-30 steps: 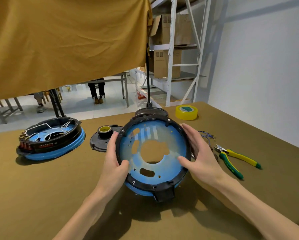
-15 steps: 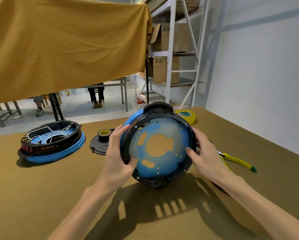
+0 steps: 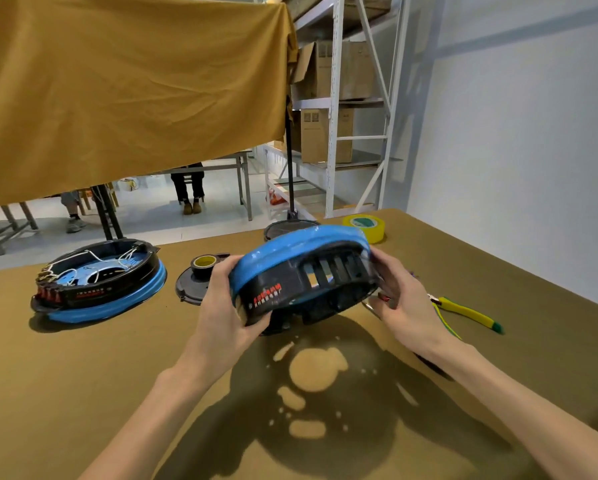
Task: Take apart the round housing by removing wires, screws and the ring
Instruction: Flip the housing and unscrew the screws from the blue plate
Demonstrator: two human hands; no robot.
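Your left hand (image 3: 226, 306) and right hand (image 3: 406, 303) curl round opposite sides of the round housing (image 3: 301, 275), holding it tilted above the table (image 3: 83, 375), its blue band up and its slotted black wall facing you. At three o'clock, yellow-handled pliers (image 3: 470, 315) lie just beyond your right hand. At nine o'clock sits a second housing (image 3: 96, 282) with white wires. At one o'clock, a yellow tape roll (image 3: 365, 226).

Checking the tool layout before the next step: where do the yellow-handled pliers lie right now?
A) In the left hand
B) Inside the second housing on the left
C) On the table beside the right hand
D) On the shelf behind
C: the yellow-handled pliers lie on the table just past the right hand, while both hands hold the round housing.
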